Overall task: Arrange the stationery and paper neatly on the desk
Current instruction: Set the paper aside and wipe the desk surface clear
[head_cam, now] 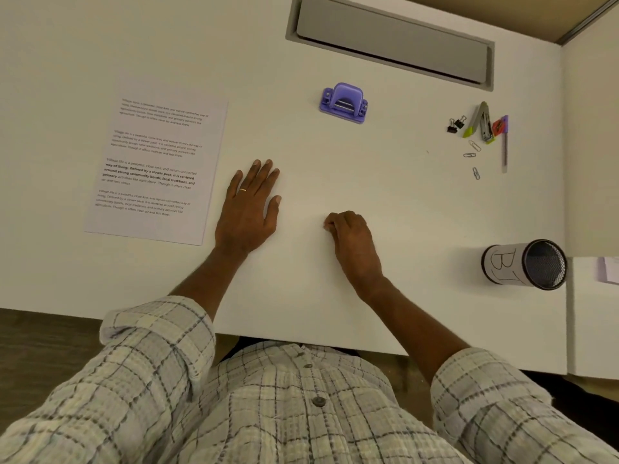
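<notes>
White counter carries everything. Printed sheet lies just left of the left grip, which rests flat, fingers spread, released. Right grip loosely curled, grasping nothing visible. Mesh cup on its side, right of it. Purple punch beyond both. Stapler, clips, pen far right.

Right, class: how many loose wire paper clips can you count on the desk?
3. One paper clip lies just below the stapler, a second slightly lower left, a third nearest the person. More might hide among the clustered stationery.
</notes>
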### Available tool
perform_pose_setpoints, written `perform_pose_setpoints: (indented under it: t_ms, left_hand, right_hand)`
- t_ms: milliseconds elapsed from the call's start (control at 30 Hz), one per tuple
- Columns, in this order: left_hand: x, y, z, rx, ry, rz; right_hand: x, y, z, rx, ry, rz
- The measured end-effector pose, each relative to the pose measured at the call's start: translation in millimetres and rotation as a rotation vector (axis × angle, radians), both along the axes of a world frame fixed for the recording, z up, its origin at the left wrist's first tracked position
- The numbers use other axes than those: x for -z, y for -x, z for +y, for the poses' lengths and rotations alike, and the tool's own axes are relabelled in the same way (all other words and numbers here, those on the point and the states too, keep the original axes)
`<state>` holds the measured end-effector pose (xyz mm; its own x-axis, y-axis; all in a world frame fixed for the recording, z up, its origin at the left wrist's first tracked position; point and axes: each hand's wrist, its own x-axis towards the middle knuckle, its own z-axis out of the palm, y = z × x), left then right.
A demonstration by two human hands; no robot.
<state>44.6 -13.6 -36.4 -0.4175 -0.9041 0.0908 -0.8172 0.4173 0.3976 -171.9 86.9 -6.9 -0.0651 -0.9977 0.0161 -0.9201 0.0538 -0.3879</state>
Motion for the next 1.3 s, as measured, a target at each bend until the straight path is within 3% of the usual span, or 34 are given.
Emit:
perform_pose_setpoints:
  t_ms: [133, 200, 333, 467, 567, 633, 767, 933, 1100, 1300]
  left_hand:
    - [1.0, -0.2, -0.3, 0.003, 0.003, 0.008]
    - [1.1, -0.8, 0.1, 0.005, 0.011, 0.016]
    - [-1.9, -0.2, 1.0, 0.015, -0.002, 0.017]
    - [-4.0, -1.6, 1.5, 0.010, -0.007, 0.014]
    - [-4.2, -0.6, 1.5, 0.013, -0.009, 0.015]
    - [-3.2, -0.9, 1.6, 0.017, -0.019, 0.024]
    - [-2.0, -0.5, 1.8, 0.016, -0.009, 0.027]
    - [-4.3, 0.6, 3.0, 0.011, -0.006, 0.028]
    - [-2.4, 0.2, 2.3, 0.008, -0.015, 0.009]
    - [-1.5, 1.8, 2.5, 0.010, 0.000, 0.013]
  right_hand:
    - [0.4, -15.9, -1.5, 0.094, -0.051, 0.071]
    - [-6.8, -18.8, -10.1, 0.217, -0.146, -0.095]
    - [-38.8, 2.8, -28.6, 0.523, -0.378, -0.833]
    - [-81.8, 41.5, -22.3, 0.679, -0.422, -1.643]
    - [-107.7, 87.7, 0.1, 0.743, -0.371, -2.009]
    - [-123.9, 122.5, 22.5, 0.716, -0.312, -2.095]
    - [-155.8, 197.0, 74.3, 0.735, -0.129, -2.007]
    - [-174.2, 269.1, 120.3, 1.007, 0.063, -1.578]
    - [-154.9, 293.3, 136.1, 1.012, 0.045, -0.954]
    - [-138.1, 298.5, 137.8, 0.962, -0.016, -0.589]
